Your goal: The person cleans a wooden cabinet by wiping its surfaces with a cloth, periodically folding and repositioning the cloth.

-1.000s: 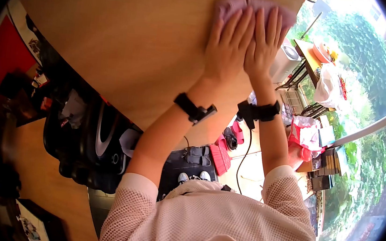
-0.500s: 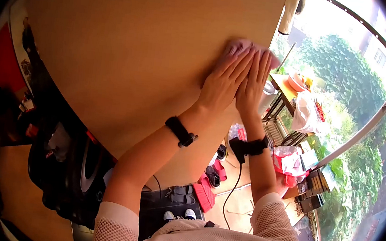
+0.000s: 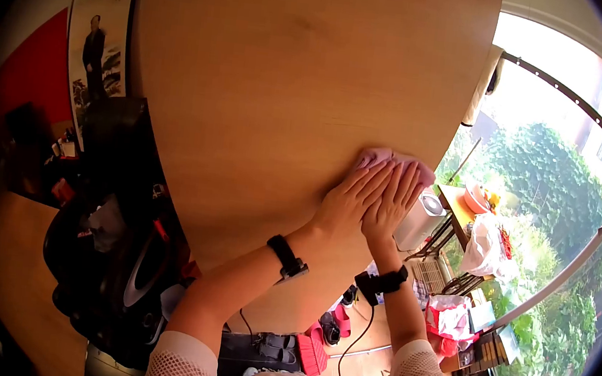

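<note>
A folded pink cloth (image 3: 396, 158) lies against a large light-brown wooden panel (image 3: 312, 79), near the panel's right edge. My left hand (image 3: 350, 199) and my right hand (image 3: 392, 203) press side by side on the cloth, their fingers stretched out over it and the thumbs close together. Part of the cloth is hidden under the fingers. Each wrist wears a black band, and a dark cable hangs from the right one.
To the left are a black massage chair (image 3: 105, 270) and a framed picture (image 3: 99, 49). At the right, a table (image 3: 456, 208) holds a basin (image 3: 476, 198) beside a large window. Shoes (image 3: 330, 328) and a red broom head (image 3: 312, 351) are on the floor below.
Both hands and the cloth have moved down along the panel. The view has tilted upward, bringing more of the framed picture and the window top into sight.
</note>
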`<state>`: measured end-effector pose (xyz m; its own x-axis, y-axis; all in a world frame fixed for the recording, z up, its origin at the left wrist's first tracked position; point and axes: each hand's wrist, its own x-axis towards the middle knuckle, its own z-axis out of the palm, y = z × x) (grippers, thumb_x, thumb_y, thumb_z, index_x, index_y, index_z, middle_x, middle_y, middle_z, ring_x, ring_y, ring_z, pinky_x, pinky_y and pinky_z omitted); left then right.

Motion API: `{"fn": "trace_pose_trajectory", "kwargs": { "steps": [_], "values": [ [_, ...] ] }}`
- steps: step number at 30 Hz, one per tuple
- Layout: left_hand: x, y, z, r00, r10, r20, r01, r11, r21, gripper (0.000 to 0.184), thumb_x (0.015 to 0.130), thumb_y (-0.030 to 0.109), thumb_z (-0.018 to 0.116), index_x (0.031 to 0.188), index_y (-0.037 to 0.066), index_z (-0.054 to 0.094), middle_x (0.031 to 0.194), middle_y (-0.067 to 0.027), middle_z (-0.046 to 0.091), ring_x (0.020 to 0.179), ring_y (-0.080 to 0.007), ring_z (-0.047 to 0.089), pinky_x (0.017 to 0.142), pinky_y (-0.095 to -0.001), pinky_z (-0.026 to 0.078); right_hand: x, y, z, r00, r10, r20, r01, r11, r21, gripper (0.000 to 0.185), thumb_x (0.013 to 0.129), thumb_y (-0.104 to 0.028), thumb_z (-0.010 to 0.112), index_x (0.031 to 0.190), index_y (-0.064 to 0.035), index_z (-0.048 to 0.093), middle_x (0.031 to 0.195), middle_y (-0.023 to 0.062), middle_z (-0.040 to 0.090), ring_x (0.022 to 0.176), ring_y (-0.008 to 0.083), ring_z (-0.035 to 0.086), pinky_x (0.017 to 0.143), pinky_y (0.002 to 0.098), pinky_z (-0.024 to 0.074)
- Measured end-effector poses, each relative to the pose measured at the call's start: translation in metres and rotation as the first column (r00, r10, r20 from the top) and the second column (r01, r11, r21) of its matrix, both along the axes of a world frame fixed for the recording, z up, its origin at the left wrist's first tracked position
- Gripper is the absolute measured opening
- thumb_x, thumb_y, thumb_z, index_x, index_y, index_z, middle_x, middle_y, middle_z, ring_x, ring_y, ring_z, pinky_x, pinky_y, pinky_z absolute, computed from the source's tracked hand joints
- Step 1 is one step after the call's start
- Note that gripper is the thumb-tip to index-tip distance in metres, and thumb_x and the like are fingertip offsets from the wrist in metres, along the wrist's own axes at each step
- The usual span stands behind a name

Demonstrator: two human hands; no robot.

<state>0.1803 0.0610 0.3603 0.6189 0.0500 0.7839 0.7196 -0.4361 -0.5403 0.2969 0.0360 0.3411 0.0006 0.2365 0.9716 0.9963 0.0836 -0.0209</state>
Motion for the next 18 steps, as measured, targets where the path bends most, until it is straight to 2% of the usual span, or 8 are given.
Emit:
{"fn": "trace_pose_trajectory", "kwargs": {
  "steps": [3,5,8,11,13,15,17,18],
  "values": [
    [-0.004,0.0,0.077,0.998,-0.036,0.055,0.033,0.998,0.054,0.052,0.086,0.024,0.04,0.134,0.006,0.036,0.143,-0.0049,0.028,0.134,-0.0193,0.02,0.111,-0.0369,0.01,-0.007,0.005,0.081,1.0,-0.002,0.023,0.0,0.995,0.095,0.053,0.088,-0.025,0.032,0.135,-0.0005,0.032,0.141,0.0227,0.024,0.133,0.0348,0.019,0.107,0.0497,0.007],
    [-0.004,0.004,0.13,0.99,-0.01,0.14,-0.012,0.988,0.154,0.052,0.085,0.022,0.042,0.134,0.005,0.036,0.142,-0.0054,0.029,0.134,-0.0199,0.021,0.111,-0.0368,0.01,-0.011,0.013,0.137,0.995,0.1,0.012,-0.1,0.976,0.195,0.052,0.087,-0.023,0.033,0.136,-0.0047,0.033,0.142,0.0197,0.025,0.133,0.0339,0.02,0.107,0.049,0.0074],
    [-0.025,0.008,0.183,0.979,-0.08,0.185,0.047,0.983,0.178,0.052,0.084,0.02,0.044,0.133,0.005,0.038,0.142,-0.0064,0.031,0.133,-0.0204,0.022,0.111,-0.0364,0.011,-0.028,0.026,0.19,0.995,0.101,0.027,-0.105,0.95,0.295,0.052,0.084,-0.019,0.037,0.135,-0.0083,0.036,0.142,0.0171,0.027,0.132,0.0329,0.022,0.108,0.0483,0.0091],
    [-0.075,0.014,0.192,0.977,-0.112,0.179,0.083,0.984,0.16,0.051,0.083,0.018,0.046,0.132,0.004,0.038,0.141,-0.0075,0.032,0.133,-0.021,0.023,0.111,-0.0363,0.014,-0.08,0.033,0.199,0.995,0.088,0.041,-0.097,0.93,0.355,0.053,0.081,-0.017,0.041,0.134,-0.0091,0.038,0.141,0.0167,0.03,0.131,0.0322,0.025,0.107,0.0479,0.011],
    [-0.114,0.016,0.194,0.977,0.131,0.165,-0.159,0.972,0.171,0.053,0.085,0.027,0.044,0.133,0.007,0.037,0.144,-0.0056,0.026,0.134,-0.0184,0.02,0.112,-0.0342,0.01,-0.119,0.036,0.204,0.993,0.097,0.073,-0.117,0.92,0.373,0.055,0.078,-0.016,0.044,0.133,-0.0083,0.04,0.139,0.0175,0.032,0.13,0.0323,0.026,0.107,0.0485,0.0122],
    [-0.15,0.013,0.197,0.924,0.302,0.236,-0.341,0.928,0.15,0.054,0.086,0.027,0.045,0.135,0.006,0.034,0.144,-0.0068,0.025,0.135,-0.02,0.019,0.112,-0.0352,0.012,-0.158,0.04,0.213,0.955,0.268,0.125,-0.296,0.887,0.354,0.054,0.079,-0.019,0.046,0.131,-0.0066,0.041,0.138,0.0189,0.032,0.13,0.0331,0.026,0.107,0.0496,0.0117],
    [-0.191,0.023,0.195,0.941,0.118,0.316,-0.171,0.974,0.147,0.056,0.088,0.029,0.043,0.136,0.004,0.029,0.144,-0.0083,0.025,0.135,-0.0221,0.018,0.111,-0.0373,0.013,-0.198,0.051,0.22,0.92,0.325,0.22,-0.387,0.842,0.377,0.051,0.078,-0.018,0.048,0.127,-0.0049,0.045,0.134,0.0192,0.038,0.126,0.0345,0.031,0.106,0.049,0.0157],
    [-0.207,0.024,0.193,0.935,0.137,0.327,-0.191,0.972,0.138,0.057,0.089,0.031,0.043,0.137,0.003,0.028,0.144,-0.009,0.025,0.135,-0.0228,0.019,0.111,-0.038,0.014,-0.216,0.056,0.222,0.912,0.315,0.262,-0.404,0.803,0.439,0.048,0.079,-0.021,0.048,0.124,-0.0049,0.048,0.132,0.0186,0.041,0.124,0.0328,0.035,0.106,0.0477,0.018]
  ]
}}
